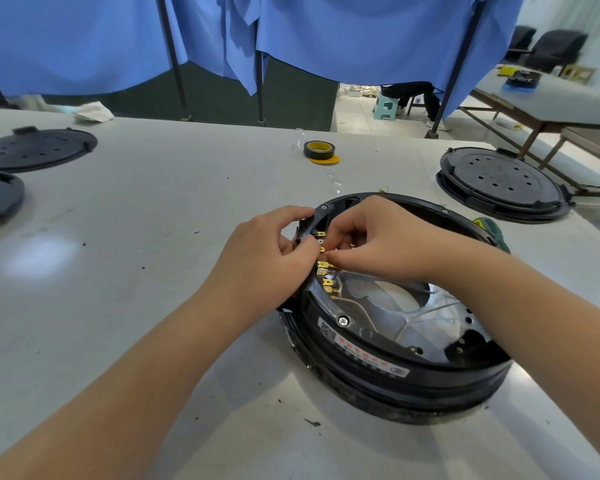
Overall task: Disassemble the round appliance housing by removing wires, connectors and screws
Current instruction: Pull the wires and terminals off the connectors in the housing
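Note:
The round black appliance housing point(378, 362) lies open side up on the white table, right of centre. A row of brass connectors point(326, 275) runs along its inner left wall, and silver metal shows inside. My left hand point(271, 258) grips the housing's left rim from outside, thumb on the rim. My right hand point(371, 240) reaches inside with its fingertips pinched on one of the brass connectors by the rim. A screw point(343, 320) sits in the near rim, another screw point(324, 207) at the far left rim.
A black and yellow tape roll point(320, 150) lies farther back. A second round housing point(499, 183) stands at the right. Two black round covers point(35, 148) lie at the far left. A green-handled tool point(492, 232) sticks out behind the housing. Blue curtains hang behind the table.

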### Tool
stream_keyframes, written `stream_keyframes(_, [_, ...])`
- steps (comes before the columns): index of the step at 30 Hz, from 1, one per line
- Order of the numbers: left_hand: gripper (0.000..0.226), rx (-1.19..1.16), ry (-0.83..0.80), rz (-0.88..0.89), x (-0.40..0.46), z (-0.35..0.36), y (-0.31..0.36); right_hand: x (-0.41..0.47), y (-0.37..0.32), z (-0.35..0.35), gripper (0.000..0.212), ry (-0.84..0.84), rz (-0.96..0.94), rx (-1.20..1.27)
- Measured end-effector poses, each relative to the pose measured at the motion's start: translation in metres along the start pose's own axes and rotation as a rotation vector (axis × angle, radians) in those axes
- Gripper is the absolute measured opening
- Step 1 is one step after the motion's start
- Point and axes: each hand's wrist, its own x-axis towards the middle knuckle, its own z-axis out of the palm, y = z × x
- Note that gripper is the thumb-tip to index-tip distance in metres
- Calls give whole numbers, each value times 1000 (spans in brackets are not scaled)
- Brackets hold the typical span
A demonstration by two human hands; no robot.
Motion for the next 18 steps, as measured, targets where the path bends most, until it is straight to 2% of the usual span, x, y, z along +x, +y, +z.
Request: stream_keyframes(18, [34,17,39,3,-1,2,4,1,10,0,10,-27,74,71])
